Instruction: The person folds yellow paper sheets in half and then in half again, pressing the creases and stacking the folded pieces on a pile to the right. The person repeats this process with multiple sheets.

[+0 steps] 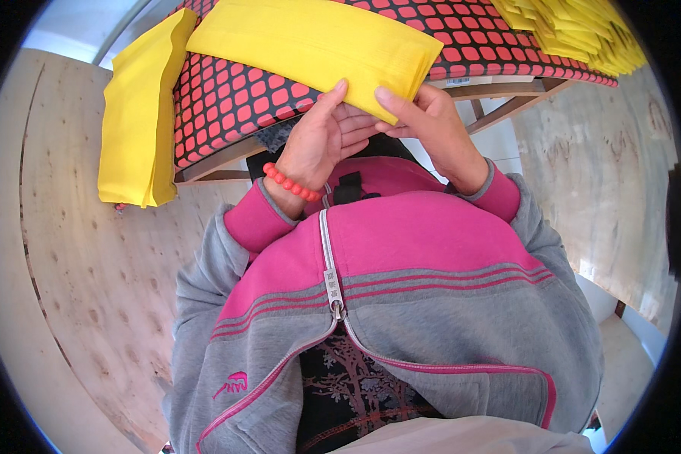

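A long flat stack of thin yellow sheets (310,39) lies across the padded board in front of me. My right hand (440,135) pinches its near right corner, thumb on top and fingers underneath. My left hand (327,138), with a red bead bracelet (290,182) at the wrist, is beside the stack's near edge. Its palm is turned up and its fingers are stretched toward my right hand; the thumb tip is at the yellow edge. I cannot tell whether the sheets are paper or cloth.
The board wears a red-and-black patterned cover (231,113) over a wooden frame (499,89). Another yellow bundle (140,113) hangs over its left end. A loose yellow pile (579,30) sits at the far right. Plywood panels (76,250) flank me on both sides.
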Available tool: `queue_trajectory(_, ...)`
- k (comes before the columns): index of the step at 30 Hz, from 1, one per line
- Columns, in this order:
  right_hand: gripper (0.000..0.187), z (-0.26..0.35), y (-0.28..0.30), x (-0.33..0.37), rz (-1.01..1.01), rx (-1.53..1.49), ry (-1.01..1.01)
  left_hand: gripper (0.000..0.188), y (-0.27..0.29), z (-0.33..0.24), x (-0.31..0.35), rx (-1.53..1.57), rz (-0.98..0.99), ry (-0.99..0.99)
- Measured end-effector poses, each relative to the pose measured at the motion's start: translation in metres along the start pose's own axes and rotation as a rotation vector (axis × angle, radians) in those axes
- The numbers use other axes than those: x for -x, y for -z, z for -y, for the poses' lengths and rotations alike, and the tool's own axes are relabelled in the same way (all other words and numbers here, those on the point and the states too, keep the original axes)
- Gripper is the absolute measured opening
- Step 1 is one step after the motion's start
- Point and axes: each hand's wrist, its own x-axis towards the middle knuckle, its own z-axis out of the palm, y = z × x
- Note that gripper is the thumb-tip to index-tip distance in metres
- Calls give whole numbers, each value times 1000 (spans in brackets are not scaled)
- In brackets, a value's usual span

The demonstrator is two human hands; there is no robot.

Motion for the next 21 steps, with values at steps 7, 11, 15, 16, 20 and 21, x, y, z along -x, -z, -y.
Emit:
queue_trajectory(7, 35, 2, -14, 13, 31, -53, -174, 60, 14, -9, 20, 110, 96, -81)
queue_trajectory(11, 38, 4, -16, 30, 143, -91, -371, 52, 14, -7, 30, 218, 32, -128)
queue_trajectory(15, 47, 4, -20, 32, 140, -119, -244, 47, 18, 0, 30, 173, 30, -144)
queue_trajectory(16, 48, 4, -21, 30, 134, -126, -221, 46, 20, 1, 30, 135, 7, -154)
queue_trajectory(20, 52, 1, -29, 23, 96, -187, -96, 38, 23, 2, 30, -27, -19, -197)
queue_trajectory(21, 52, 0, -30, 21, 130, -218, -33, 37, 23, 1, 30, -33, -16, -201)
